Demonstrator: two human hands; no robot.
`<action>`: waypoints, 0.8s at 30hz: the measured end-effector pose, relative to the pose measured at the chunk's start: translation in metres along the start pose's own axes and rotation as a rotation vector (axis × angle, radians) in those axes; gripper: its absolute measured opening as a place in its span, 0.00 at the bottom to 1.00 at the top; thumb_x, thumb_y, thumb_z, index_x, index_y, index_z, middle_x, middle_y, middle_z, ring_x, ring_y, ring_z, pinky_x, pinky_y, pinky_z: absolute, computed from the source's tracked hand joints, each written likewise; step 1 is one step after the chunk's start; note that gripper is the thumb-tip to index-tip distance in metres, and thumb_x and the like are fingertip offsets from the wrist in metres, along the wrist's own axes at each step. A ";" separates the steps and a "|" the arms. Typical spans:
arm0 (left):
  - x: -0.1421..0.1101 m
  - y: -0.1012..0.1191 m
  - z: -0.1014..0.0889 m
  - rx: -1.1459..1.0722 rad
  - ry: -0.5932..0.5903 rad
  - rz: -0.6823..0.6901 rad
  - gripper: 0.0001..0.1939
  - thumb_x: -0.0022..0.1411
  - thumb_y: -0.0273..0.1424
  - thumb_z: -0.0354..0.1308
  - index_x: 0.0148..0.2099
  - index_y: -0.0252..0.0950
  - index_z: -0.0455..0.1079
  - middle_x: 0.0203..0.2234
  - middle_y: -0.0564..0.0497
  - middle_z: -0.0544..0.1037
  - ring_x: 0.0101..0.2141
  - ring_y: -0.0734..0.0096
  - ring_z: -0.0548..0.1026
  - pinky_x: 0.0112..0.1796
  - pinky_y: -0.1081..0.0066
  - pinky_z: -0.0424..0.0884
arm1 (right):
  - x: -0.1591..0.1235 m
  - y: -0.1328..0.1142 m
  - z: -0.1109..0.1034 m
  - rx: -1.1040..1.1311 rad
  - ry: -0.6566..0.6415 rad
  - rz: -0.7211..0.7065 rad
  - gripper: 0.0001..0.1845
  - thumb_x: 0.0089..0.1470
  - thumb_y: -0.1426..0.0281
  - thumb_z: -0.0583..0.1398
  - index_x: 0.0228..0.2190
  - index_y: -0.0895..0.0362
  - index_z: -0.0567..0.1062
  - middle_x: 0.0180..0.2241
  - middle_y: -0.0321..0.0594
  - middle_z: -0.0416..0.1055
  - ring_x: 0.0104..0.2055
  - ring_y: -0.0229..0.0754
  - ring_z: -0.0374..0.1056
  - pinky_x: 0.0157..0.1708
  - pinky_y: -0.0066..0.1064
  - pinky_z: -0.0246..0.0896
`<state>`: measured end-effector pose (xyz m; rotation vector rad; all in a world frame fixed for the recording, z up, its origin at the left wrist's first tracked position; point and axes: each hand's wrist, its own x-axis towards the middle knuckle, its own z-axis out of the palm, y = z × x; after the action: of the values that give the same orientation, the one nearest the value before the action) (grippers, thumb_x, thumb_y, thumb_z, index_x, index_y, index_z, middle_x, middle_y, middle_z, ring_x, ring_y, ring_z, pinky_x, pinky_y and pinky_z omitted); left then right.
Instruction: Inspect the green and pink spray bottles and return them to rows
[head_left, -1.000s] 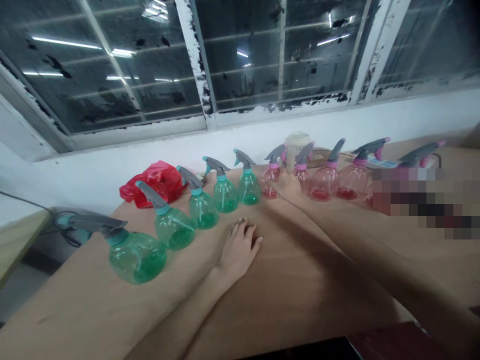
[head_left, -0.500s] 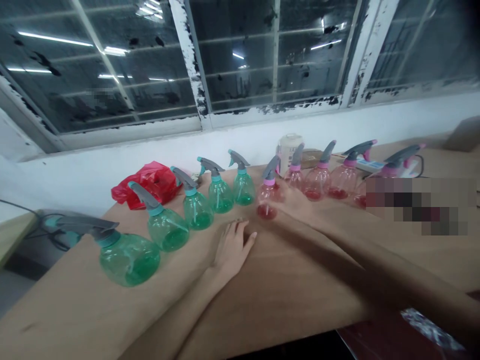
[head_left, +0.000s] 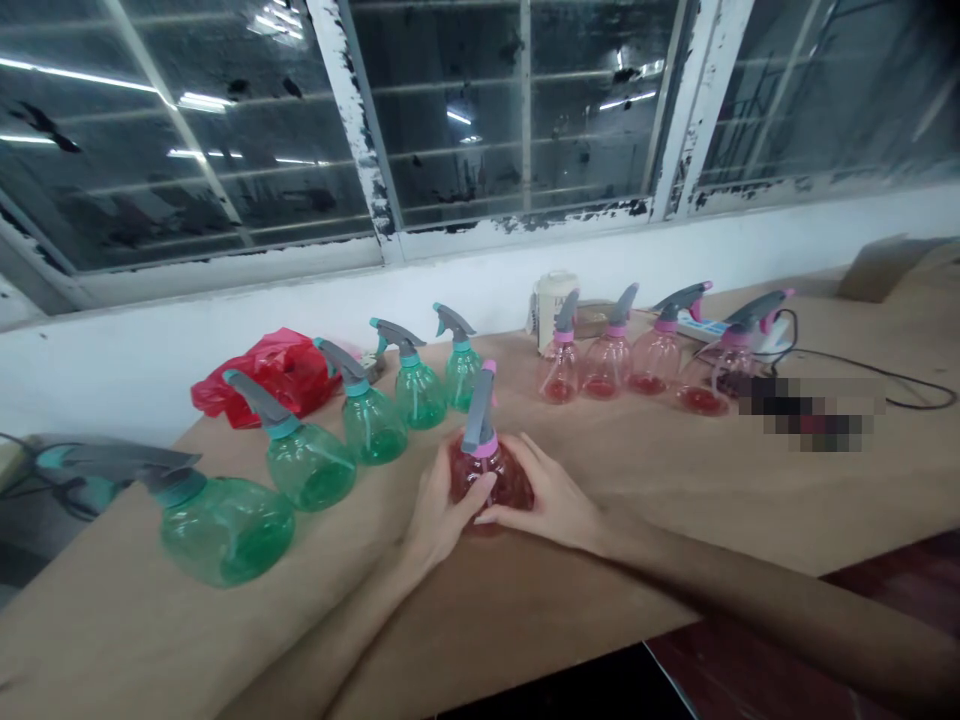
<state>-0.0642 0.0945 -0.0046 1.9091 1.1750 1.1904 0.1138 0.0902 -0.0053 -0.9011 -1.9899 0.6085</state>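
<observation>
Both hands wrap around a pink spray bottle (head_left: 517,482) with a grey and pink trigger head, held upright near the middle of the table. My left hand (head_left: 442,510) grips its left side and my right hand (head_left: 551,500) its right side; the thumbs come close together at the front. To the left runs a row of several green spray bottles, the nearest green spray bottle (head_left: 247,530) being largest in view. Farther right stand several other pink spray bottles, among them a pink spray bottle (head_left: 559,378) at the row's left end. Each holds a little coloured liquid.
A red plastic bag (head_left: 266,375) lies behind the green row. Against the wall stand a white canister (head_left: 556,300) and a power strip (head_left: 705,328) with a black cable (head_left: 885,365). A cardboard box (head_left: 877,270) sits at the far right of the wooden table (head_left: 675,470).
The pink bottle that stood at the row's left end, with my right hand at it, has come nearer to me. My left hand, earlier empty on the table, now grips it too.
</observation>
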 end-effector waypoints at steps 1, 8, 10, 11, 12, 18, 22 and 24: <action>0.000 0.000 0.000 0.011 0.004 -0.002 0.28 0.59 0.42 0.56 0.58 0.38 0.58 0.49 0.44 0.73 0.47 0.57 0.73 0.49 0.57 0.68 | 0.001 0.001 0.000 0.007 -0.008 0.005 0.43 0.42 0.50 0.65 0.55 0.51 0.58 0.50 0.45 0.64 0.51 0.49 0.65 0.50 0.45 0.63; 0.006 0.015 -0.006 -0.067 0.064 0.070 0.28 0.57 0.40 0.57 0.58 0.37 0.59 0.49 0.43 0.73 0.49 0.57 0.72 0.51 0.58 0.65 | 0.005 0.000 0.006 -0.015 -0.073 0.019 0.50 0.37 0.48 0.66 0.57 0.51 0.55 0.53 0.47 0.64 0.53 0.53 0.64 0.48 0.50 0.62; 0.009 0.023 -0.009 -0.097 0.083 0.074 0.27 0.58 0.39 0.58 0.57 0.38 0.60 0.49 0.44 0.73 0.48 0.60 0.72 0.50 0.60 0.66 | 0.007 -0.006 0.009 -0.055 -0.079 0.091 0.50 0.33 0.46 0.67 0.54 0.52 0.59 0.49 0.47 0.68 0.48 0.54 0.68 0.43 0.49 0.65; 0.011 0.027 -0.011 -0.090 0.093 0.058 0.26 0.58 0.39 0.58 0.57 0.39 0.61 0.48 0.45 0.74 0.46 0.60 0.73 0.49 0.60 0.67 | 0.009 -0.009 0.009 -0.082 -0.084 0.122 0.48 0.32 0.45 0.67 0.51 0.53 0.61 0.46 0.46 0.70 0.45 0.54 0.70 0.41 0.48 0.66; 0.014 0.031 -0.013 -0.074 0.105 0.032 0.25 0.57 0.39 0.59 0.56 0.39 0.63 0.46 0.46 0.75 0.45 0.61 0.74 0.47 0.60 0.68 | 0.011 -0.013 0.010 -0.110 -0.097 0.136 0.45 0.32 0.44 0.66 0.49 0.54 0.63 0.43 0.46 0.71 0.43 0.54 0.70 0.39 0.48 0.66; 0.033 0.059 -0.020 -0.086 0.069 0.023 0.19 0.54 0.37 0.60 0.49 0.40 0.69 0.42 0.49 0.77 0.41 0.60 0.76 0.46 0.60 0.70 | 0.022 -0.023 0.006 -0.224 -0.115 -0.016 0.48 0.33 0.41 0.63 0.49 0.59 0.65 0.44 0.49 0.71 0.45 0.56 0.69 0.42 0.48 0.65; 0.039 0.068 -0.017 -0.088 0.094 0.009 0.11 0.56 0.32 0.55 0.42 0.39 0.71 0.41 0.50 0.78 0.44 0.62 0.75 0.50 0.60 0.66 | 0.023 -0.024 -0.006 -0.204 -0.134 -0.060 0.46 0.31 0.41 0.64 0.47 0.58 0.68 0.43 0.48 0.71 0.46 0.53 0.67 0.47 0.47 0.62; 0.041 0.068 -0.018 -0.198 0.134 -0.072 0.11 0.55 0.32 0.56 0.41 0.38 0.72 0.40 0.50 0.78 0.45 0.62 0.74 0.52 0.60 0.65 | 0.022 -0.020 -0.017 -0.158 -0.188 -0.049 0.44 0.35 0.42 0.64 0.49 0.55 0.67 0.46 0.45 0.70 0.48 0.51 0.66 0.49 0.46 0.61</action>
<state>-0.0466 0.1027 0.0742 1.6492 1.1381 1.3592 0.1127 0.0959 0.0287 -0.9145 -2.2474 0.5303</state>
